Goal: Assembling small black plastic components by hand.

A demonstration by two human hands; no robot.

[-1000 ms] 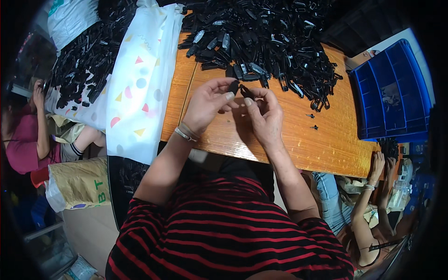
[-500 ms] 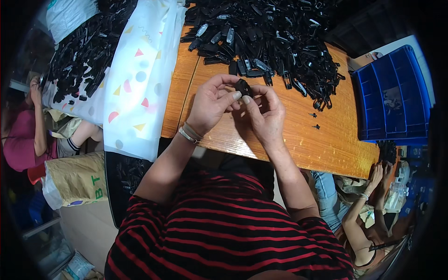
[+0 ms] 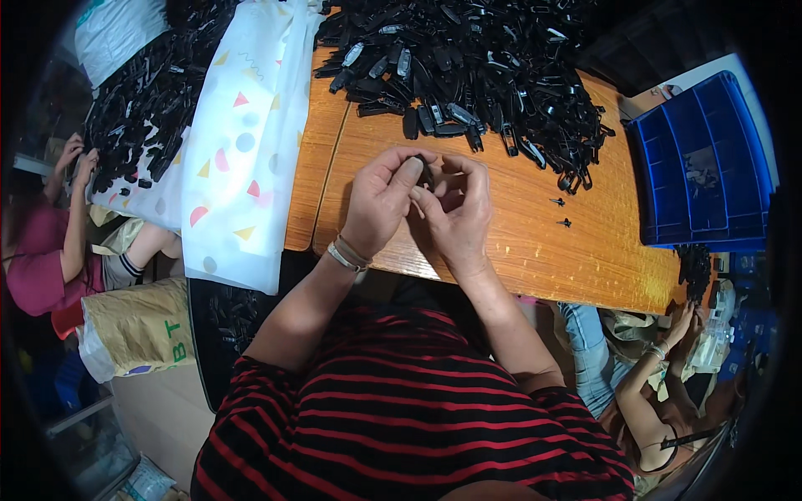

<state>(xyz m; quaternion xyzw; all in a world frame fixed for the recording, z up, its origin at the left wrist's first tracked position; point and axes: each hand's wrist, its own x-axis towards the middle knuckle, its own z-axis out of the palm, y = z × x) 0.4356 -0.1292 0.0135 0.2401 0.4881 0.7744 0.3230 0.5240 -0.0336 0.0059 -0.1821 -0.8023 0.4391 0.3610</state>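
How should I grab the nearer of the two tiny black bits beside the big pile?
Probably pinch the tiny black bit across its middle, coming straight down from above: it lies low on the wooden table, apart from the big pile, so nothing crowds it. Its finer shape is too small to tell.

The head view looks down from close above the wearer's striped shirt (image 3: 409,409), facing forward across the wooden table (image 3: 535,250); its dark edges seem bent.
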